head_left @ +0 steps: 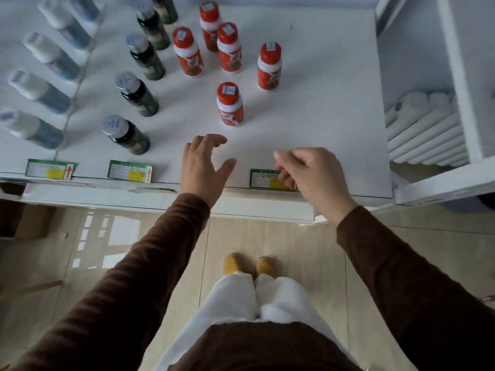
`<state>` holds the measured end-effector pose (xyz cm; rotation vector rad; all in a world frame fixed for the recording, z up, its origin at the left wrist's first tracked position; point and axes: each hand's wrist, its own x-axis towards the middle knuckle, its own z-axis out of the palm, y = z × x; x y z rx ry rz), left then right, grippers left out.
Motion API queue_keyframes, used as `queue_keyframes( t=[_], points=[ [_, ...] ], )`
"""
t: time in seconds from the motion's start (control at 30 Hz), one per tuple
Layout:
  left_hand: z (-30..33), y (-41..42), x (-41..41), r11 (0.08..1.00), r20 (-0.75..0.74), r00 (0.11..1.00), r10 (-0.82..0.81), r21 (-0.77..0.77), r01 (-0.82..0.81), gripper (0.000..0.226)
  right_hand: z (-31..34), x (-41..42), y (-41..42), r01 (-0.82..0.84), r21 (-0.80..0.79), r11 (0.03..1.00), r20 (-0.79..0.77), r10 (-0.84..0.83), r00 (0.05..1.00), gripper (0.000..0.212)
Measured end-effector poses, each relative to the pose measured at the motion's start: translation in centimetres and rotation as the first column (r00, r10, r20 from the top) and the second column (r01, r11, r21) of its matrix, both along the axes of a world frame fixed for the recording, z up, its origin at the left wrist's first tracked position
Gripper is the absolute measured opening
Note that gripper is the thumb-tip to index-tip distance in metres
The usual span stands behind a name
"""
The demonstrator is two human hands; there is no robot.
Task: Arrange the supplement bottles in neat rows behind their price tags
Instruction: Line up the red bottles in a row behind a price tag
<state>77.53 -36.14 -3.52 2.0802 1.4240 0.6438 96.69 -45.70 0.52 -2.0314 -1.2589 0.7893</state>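
Several red-capped bottles stand scattered on the white shelf [321,129]; the nearest red bottle [229,105] is just beyond my left hand [203,167], which hovers open and empty. Another red bottle [269,66] stands apart to the right. My right hand [308,172] is over the right price tag [263,179] at the front edge, fingers loosely curled with nothing in them. A row of dark bottles [127,133] runs back behind the middle price tag [130,171]. White-capped blue bottles [32,128] line up behind the left price tag [49,169].
A thin clear divider [77,84] separates the blue row from the dark row. A white radiator [423,129] sits in a frame to the right of the shelf. A brown cardboard box [24,218] stands on the tiled floor at left.
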Motion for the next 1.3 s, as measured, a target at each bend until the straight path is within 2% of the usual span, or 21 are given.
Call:
queue_keyframes(
  t=[0.1,0.13,0.2,0.27,0.33,0.43,0.5,0.57,0.63,0.67,0.73,0.77,0.83,0.97,1.03,1.1,1.2,1.3],
  points=[
    [0.7,3.2,0.1,0.997,0.023,0.998,0.055,-0.046,-0.054,0.043,2.1,0.0,4.6,-0.161,0.133,0.978,0.28,0.119,0.953,0.017],
    [0.8,4.1,0.3,0.996,0.034,0.997,0.07,-0.065,-0.067,0.046,2.6,-0.2,6.2,-0.223,0.154,0.963,0.34,0.161,0.927,0.019],
    [0.7,5.8,0.9,0.991,0.06,0.995,0.081,-0.114,-0.074,0.051,3.2,-0.7,9.4,-0.35,0.135,0.927,0.469,0.252,0.847,0.038],
    [0.3,7.1,1.9,0.982,0.098,0.993,0.072,-0.182,-0.053,0.055,3.6,-1.2,12.0,-0.442,0.044,0.896,0.564,0.343,0.751,0.053],
    [-0.1,8.3,2.9,0.966,0.149,0.988,0.044,-0.257,-0.004,0.058,3.8,-1.5,14.0,-0.501,-0.076,0.862,0.586,0.445,0.677,0.056],
    [-0.7,9.6,3.6,0.937,0.231,0.972,0.037,-0.347,0.047,0.054,3.8,-1.7,15.8,-0.532,-0.196,0.824,0.513,0.548,0.66,0.048],
    [-0.7,10.1,3.1,0.927,0.329,0.944,0.038,-0.364,0.09,0.043,4.0,-1.5,16.4,-0.5,-0.183,0.846,0.449,0.524,0.724,0.043],
    [-0.3,10.9,2.2,0.879,0.455,0.89,-0.007,-0.422,0.222,0.032,4.5,-1.1,16.6,-0.437,-0.134,0.89,0.372,0.454,0.81,0.041],
    [0.6,11.7,1.1,0.76,0.581,0.812,-0.045,-0.508,0.405,0.025,5.2,-0.5,16.8,-0.357,-0.099,0.929,0.275,0.37,0.887,0.038],
    [1.1,12.0,0.6,0.672,0.64,0.768,-0.029,-0.556,0.489,0.025,5.6,-0.2,16.8,-0.314,-0.087,0.945,0.219,0.326,0.92,0.037],
    [2.1,12.5,-0.1,0.492,0.731,0.678,0.074,-0.619,0.613,0.031,6.3,0.2,16.7,-0.24,-0.054,0.969,0.091,0.244,0.966,0.038],
    [2.6,12.7,-0.3,0.432,0.753,0.646,0.126,-0.627,0.648,0.034,6.6,0.4,16.6,-0.206,-0.034,0.978,0.024,0.207,0.978,0.041],
    [3.2,12.8,-0.3,0.351,0.769,0.612,0.186,-0.634,0.689,0.038,6.9,0.6,16.3,-0.148,-0.006,0.989,-0.077,0.147,0.986,0.046],
    [3.8,12.5,0.4,0.274,0.776,0.61,0.157,-0.628,0.728,0.045,7.3,1.2,15.0,-0.1,0.003,0.995,-0.114,0.1,0.988,0.047],
    [4.1,12.1,1.2,0.305,0.774,0.627,0.083,-0.619,0.724,0.041,7.4,1.7,14.1,-0.124,-0.006,0.992,-0.113,0.122,0.986,0.048],
    [4.5,11.4,2.3,0.402,0.743,0.668,-0.048,-0.598,0.694,0.038,7.3,2.2,13.0,-0.159,-0.011,0.987,-0.081,0.157,0.984,0.052],
    [4.5,9.9,3.9,0.603,0.577,0.76,-0.298,-0.504,0.619,0.041,6.6,2.7,11.2,-0.221,-0.015,0.975,0.097,0.222,0.97,0.051],
    [3.5,8.2,4.6,0.688,0.439,0.807,-0.396,-0.44,0.577,0.049,5.5,2.7,9.3,-0.284,-0.043,0.958,0.192,0.287,0.939,0.044]
  ],
)
